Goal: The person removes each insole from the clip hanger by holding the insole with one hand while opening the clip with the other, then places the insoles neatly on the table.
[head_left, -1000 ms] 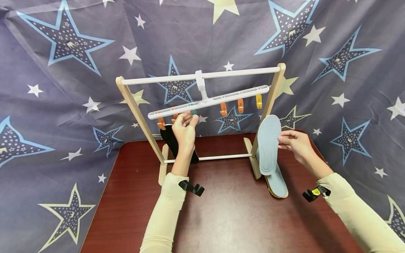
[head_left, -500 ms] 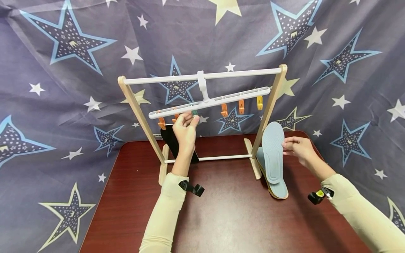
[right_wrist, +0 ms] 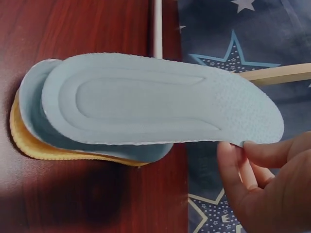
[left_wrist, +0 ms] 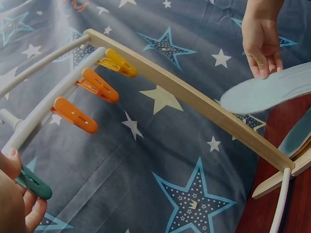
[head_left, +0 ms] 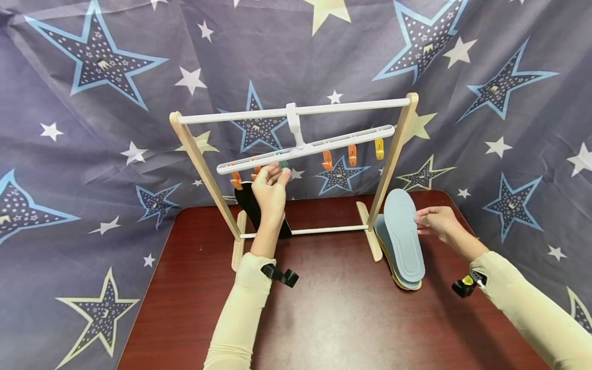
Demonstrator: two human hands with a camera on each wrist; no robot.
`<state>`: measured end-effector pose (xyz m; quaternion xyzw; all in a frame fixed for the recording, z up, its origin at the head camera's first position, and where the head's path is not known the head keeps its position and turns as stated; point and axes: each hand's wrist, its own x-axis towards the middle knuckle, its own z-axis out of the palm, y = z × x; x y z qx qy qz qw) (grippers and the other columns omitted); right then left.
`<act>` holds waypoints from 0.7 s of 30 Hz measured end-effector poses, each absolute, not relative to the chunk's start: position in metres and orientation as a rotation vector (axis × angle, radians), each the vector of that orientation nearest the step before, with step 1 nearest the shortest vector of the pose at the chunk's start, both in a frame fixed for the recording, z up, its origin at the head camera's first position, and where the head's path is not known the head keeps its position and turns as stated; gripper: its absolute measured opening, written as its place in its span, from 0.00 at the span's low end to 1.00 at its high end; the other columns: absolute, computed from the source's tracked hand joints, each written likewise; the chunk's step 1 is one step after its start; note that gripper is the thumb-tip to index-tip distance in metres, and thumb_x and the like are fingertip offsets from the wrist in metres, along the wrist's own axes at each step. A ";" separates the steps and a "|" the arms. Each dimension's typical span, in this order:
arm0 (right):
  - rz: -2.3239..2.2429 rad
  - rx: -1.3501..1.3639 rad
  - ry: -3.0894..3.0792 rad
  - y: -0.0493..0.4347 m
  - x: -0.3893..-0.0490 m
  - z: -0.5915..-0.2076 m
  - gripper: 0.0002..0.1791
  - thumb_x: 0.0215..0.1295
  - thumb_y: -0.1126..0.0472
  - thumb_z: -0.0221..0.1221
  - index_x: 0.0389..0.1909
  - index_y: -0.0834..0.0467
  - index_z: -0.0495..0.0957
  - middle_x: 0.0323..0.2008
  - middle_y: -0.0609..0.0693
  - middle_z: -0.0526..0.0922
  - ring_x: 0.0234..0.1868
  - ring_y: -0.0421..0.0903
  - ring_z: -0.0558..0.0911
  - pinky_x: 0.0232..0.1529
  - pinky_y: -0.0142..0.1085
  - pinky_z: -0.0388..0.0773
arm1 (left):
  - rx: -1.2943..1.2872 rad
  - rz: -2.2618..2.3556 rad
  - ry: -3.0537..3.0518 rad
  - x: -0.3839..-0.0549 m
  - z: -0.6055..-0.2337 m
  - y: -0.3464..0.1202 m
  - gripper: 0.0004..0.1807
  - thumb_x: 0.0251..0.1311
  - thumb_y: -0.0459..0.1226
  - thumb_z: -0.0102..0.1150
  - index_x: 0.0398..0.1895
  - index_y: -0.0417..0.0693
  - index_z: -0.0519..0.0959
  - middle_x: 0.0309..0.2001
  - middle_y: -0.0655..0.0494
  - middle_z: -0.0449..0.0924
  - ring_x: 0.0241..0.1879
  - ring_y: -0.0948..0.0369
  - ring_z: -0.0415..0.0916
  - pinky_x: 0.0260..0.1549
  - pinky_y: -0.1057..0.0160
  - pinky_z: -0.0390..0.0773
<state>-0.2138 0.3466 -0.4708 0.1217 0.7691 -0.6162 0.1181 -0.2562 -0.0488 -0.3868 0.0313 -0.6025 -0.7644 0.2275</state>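
Both clamped: left grip [head_left: 270, 195] on green clip [left_wrist: 36, 184], right grip [head_left: 439, 224] on upper blue insole [right_wrist: 141, 99]

Head camera sits high, facing forward and down, rack [head_left: 351, 106] at mid-distance. Left-wrist camera [head_left: 290, 278] looks rightward past the nearby green clip [left_wrist: 36, 184]. Right-wrist camera [head_left: 462, 287] peers closely across the pale insole [right_wrist: 141, 104]; both wrist views catch it.

Matt, dimpled insole [right_wrist: 155, 102], smooth plastic clips [left_wrist: 36, 184], glossy tabletop [head_left: 333, 298].
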 end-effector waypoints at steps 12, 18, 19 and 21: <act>-1.671 0.395 2.254 0.342 -0.220 -0.484 0.16 0.70 0.73 0.54 0.54 0.80 0.70 0.24 0.41 0.81 0.27 0.35 0.83 0.35 0.36 0.89 | 0.078 -2.113 -1.645 -0.257 -0.387 -0.049 0.12 0.58 0.22 0.67 0.46 0.29 0.81 0.40 0.49 0.82 0.38 0.66 0.80 0.42 0.73 0.84; -1.601 0.411 2.291 0.342 -0.224 -0.490 0.17 0.70 0.73 0.53 0.55 0.81 0.71 0.26 0.44 0.82 0.28 0.37 0.84 0.39 0.40 0.89 | 0.066 -2.102 -1.631 -0.258 -0.387 -0.048 0.12 0.57 0.20 0.66 0.45 0.27 0.81 0.39 0.48 0.82 0.37 0.67 0.80 0.40 0.74 0.84; -1.590 0.418 2.297 0.342 -0.224 -0.490 0.17 0.70 0.73 0.53 0.55 0.81 0.72 0.26 0.45 0.82 0.28 0.38 0.84 0.41 0.41 0.89 | 0.066 -2.101 -1.630 -0.258 -0.387 -0.048 0.12 0.57 0.20 0.66 0.45 0.27 0.81 0.39 0.48 0.82 0.37 0.67 0.80 0.40 0.74 0.84; -1.576 0.425 2.305 0.342 -0.226 -0.492 0.17 0.69 0.73 0.53 0.54 0.81 0.72 0.26 0.46 0.81 0.28 0.39 0.84 0.43 0.44 0.89 | 0.068 -2.105 -1.631 -0.257 -0.387 -0.048 0.12 0.57 0.20 0.66 0.45 0.27 0.81 0.39 0.48 0.81 0.37 0.67 0.80 0.40 0.74 0.84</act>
